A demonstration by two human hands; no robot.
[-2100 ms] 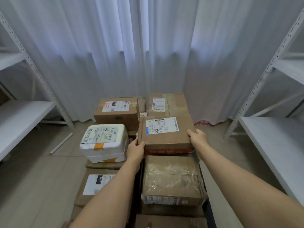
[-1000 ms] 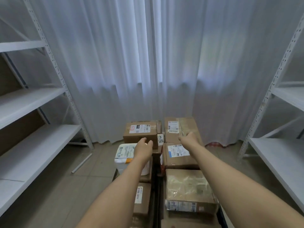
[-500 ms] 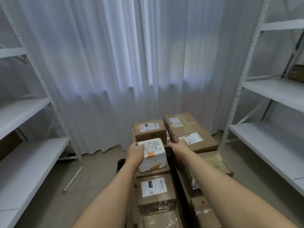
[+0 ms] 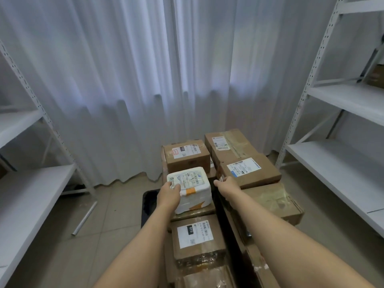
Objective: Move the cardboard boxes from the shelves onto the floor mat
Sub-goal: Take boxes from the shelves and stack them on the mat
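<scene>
Several cardboard boxes are stacked on a black floor mat (image 4: 148, 204) in front of me. Among them are a rear box with a red-marked label (image 4: 187, 160), a flat box with a blue-edged label (image 4: 250, 172) and a near box labelled 010 (image 4: 197, 240). A white foam box (image 4: 192, 188) sits on the stack. My left hand (image 4: 168, 193) holds its left top corner, thumb on the lid. My right hand (image 4: 225, 183) is just right of the foam box, fingers relaxed and touching the edge of the flat box.
White metal shelving stands on the left (image 4: 31, 194) and right (image 4: 342, 169). One brown box (image 4: 376, 76) sits on the upper right shelf. A metal tube (image 4: 85, 218) lies on the tiled floor at the left. A white curtain (image 4: 145, 80) hangs behind.
Both hands let go of the flat blue-labelled box and pulled back. The left hand moved onto the foam box; the right came beside it. My view rose and turned.
</scene>
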